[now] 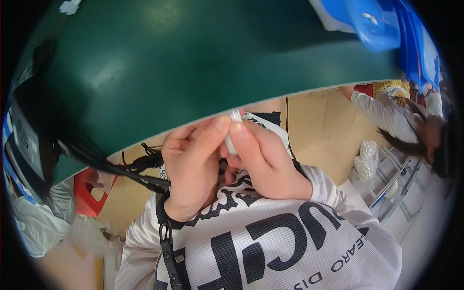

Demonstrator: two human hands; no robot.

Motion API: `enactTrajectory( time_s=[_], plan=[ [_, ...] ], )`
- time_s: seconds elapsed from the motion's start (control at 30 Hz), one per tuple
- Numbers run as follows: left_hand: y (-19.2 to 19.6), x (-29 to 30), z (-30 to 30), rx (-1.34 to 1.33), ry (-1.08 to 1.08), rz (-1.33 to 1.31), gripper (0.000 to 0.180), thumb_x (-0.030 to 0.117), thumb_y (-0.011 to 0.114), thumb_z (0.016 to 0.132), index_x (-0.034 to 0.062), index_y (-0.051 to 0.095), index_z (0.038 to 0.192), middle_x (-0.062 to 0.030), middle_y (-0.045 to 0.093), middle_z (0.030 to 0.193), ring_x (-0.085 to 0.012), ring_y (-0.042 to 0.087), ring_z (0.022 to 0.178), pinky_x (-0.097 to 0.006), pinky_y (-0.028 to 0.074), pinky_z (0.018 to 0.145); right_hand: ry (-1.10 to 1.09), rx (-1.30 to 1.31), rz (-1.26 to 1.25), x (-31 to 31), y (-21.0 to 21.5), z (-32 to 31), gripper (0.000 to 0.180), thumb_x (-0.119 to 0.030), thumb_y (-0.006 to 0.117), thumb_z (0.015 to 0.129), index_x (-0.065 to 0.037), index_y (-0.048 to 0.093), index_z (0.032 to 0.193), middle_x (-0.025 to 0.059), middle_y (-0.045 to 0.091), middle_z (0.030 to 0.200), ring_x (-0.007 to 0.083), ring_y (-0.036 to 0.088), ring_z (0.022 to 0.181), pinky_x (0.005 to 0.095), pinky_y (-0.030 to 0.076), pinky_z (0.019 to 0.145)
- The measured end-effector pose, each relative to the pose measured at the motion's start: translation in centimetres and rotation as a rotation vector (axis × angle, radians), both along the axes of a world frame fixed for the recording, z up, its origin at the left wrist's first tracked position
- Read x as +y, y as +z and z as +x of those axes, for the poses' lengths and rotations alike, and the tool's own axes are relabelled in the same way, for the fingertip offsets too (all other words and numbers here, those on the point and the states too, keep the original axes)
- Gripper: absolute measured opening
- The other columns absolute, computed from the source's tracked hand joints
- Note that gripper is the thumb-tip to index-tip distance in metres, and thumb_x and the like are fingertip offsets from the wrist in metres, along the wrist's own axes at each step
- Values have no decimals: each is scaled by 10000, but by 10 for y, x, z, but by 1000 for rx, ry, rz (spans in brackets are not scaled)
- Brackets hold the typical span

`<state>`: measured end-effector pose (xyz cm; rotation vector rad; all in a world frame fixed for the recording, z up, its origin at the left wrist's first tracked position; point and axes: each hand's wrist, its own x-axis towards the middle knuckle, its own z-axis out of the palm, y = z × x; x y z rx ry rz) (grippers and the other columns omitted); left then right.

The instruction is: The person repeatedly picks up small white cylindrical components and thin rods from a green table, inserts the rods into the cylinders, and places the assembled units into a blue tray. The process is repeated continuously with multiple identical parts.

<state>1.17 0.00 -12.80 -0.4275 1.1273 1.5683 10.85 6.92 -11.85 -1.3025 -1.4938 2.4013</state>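
Note:
Just below the near edge of a green tabletop (193, 63), my two hands meet in front of my body. Between them is a small, smooth white piece with rounded ends (231, 144); its exact kind I cannot make out. My left hand (193, 159) has its thumb pressed against the piece's upper part, with the fingers curled behind. From the other side, my right hand (263, 162) pinches it too, thumb laid along its front. The fingertips beneath are mostly hidden. A black band circles my left wrist.
Blue plastic bins (379, 29) stand at the tabletop's far right. Black cables (121, 169) hang at the left edge beside a dark device (24, 140). A red plastic item (92, 193) is lower left. Another person (386, 111) sits at the right, near a metal frame (396, 169).

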Motion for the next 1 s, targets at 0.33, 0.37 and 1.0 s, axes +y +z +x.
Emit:
enactTrajectory(
  time_s=[0.33, 0.37, 1.0],
  plan=[
    [35, -12, 12, 281, -56, 253, 343, 32, 574, 854, -49, 463, 1169, -143, 604, 1023, -148, 592, 861, -264, 484, 730, -20, 353, -337, 11, 28, 14, 521, -473, 275, 957, -41, 490, 760, -37, 337, 547, 63, 320, 460, 245, 423, 424],
    [43, -14, 14, 330, -65, 279, 363, 18, 581, 845, -45, 459, 1181, -151, 597, 1055, -152, 590, 883, -265, 470, 773, 10, 422, -331, 5, 26, 18, 508, -467, 248, 963, -43, 495, 833, -22, 331, 550, 79, 283, 458, 257, 418, 408],
    [28, -6, 10, 321, -117, 253, 384, 100, 562, 871, -56, 429, 1195, -155, 603, 981, -141, 561, 533, -226, 418, 348, -98, 348, -178, -3, 9, 9, 462, -431, 275, 967, -21, 478, 909, 20, 406, 601, 90, 402, 508, 254, 488, 473]
  ],
)
